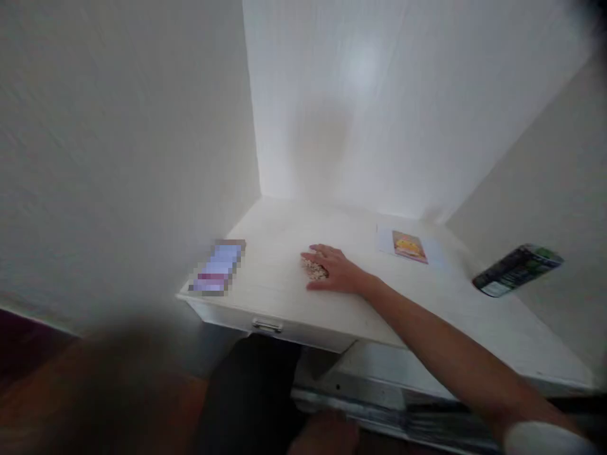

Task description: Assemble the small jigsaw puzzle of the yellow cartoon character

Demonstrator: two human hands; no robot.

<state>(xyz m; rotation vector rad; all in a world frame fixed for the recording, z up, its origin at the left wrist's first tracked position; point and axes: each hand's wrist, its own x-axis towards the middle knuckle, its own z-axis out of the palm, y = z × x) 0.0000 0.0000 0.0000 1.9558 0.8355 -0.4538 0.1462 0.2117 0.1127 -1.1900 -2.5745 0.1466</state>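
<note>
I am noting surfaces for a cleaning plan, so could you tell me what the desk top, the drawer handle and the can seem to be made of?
Desk top: looks like white-painted or laminated wood, matt, with faint grain lines. Drawer handle: seems metal, given its silvery shine. Can: probably printed metal, dark with a green label, glossy; blur leaves this open. The right hand rests flat on the top over a small speckled object.

One hand (334,270), one phone (218,268), one card (408,246), one can (518,270), one speckled patch (313,270).
</note>
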